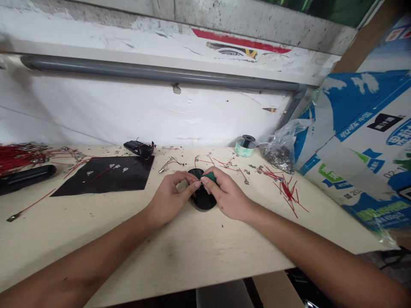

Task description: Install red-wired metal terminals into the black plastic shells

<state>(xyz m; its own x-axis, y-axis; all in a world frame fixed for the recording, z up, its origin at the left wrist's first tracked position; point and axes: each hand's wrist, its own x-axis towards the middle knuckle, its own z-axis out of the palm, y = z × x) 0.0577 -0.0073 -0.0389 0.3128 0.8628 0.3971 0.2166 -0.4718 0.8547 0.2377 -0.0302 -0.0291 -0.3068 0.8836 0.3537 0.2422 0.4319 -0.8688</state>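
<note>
My left hand and my right hand meet over a black oval plastic casing lying on the pale wooden bench. A green part sits at the casing's far edge, pressed under my right fingers. The fingertips of my left hand pinch something thin, probably a fine wire, against the casing. The hands hide most of the casing's top. Short red wires with metal terminals lie just beyond my hands.
A black sheet holds small metal terminals. Behind it lies a black device with red wires. A red wire bundle and long black object lie left; a spool, bag of metal parts and loose red wires lie right.
</note>
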